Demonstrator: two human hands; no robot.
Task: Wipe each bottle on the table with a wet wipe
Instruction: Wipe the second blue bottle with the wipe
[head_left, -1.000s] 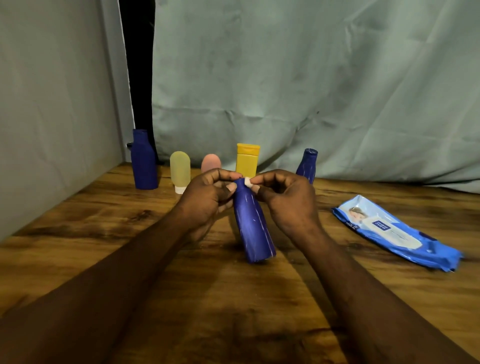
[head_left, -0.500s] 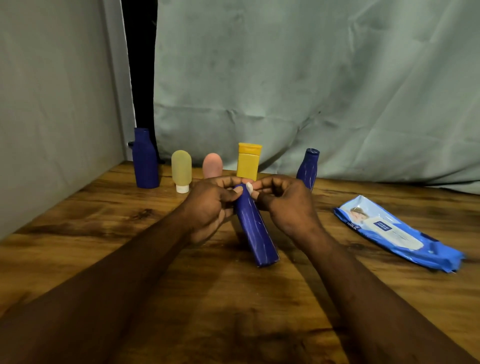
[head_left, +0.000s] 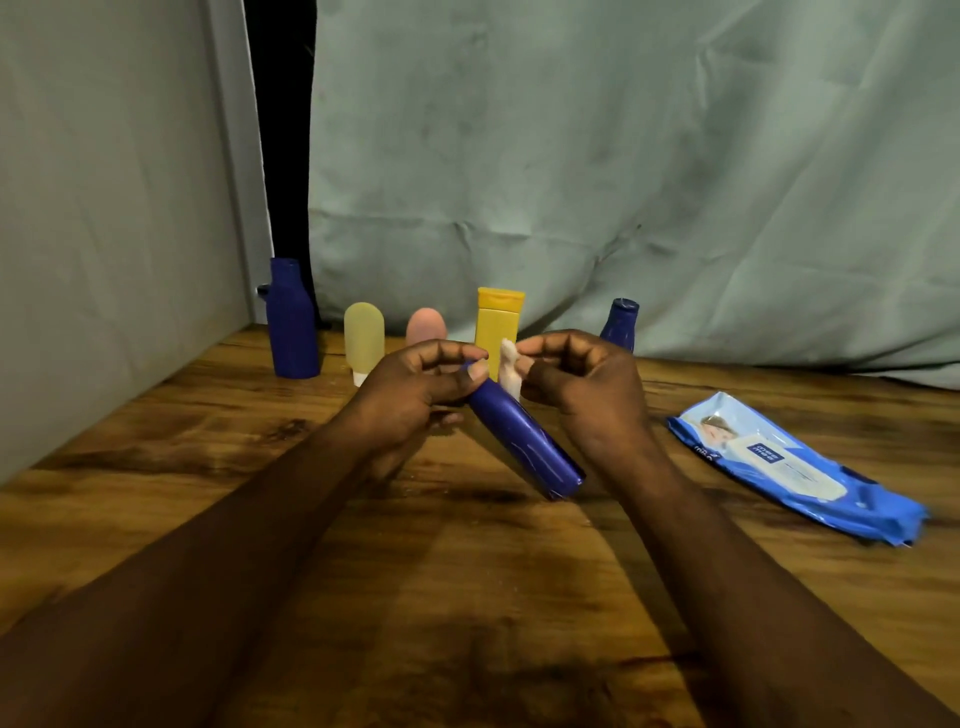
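Note:
My left hand (head_left: 410, 395) grips the neck end of a dark blue bottle (head_left: 524, 441), which tilts with its base pointing down and to the right, above the wooden table (head_left: 467, 597). My right hand (head_left: 582, 384) pinches a small white wet wipe (head_left: 510, 370) just beside the bottle's top. Behind my hands stand a tall dark blue bottle (head_left: 291, 319), a pale yellow tube (head_left: 363, 338), a pink tube (head_left: 426, 326), a yellow bottle (head_left: 497, 325) and a small blue bottle (head_left: 619, 325).
A blue pack of wet wipes (head_left: 795, 467) lies flat on the right of the table. A green cloth (head_left: 623, 182) hangs behind the bottles, and a pale wall (head_left: 104, 208) closes the left side.
The held blue bottle has tipped further over, its base swinging to the right. My right hand has drawn the wipe off the bottle's top, so more of the wipe shows.

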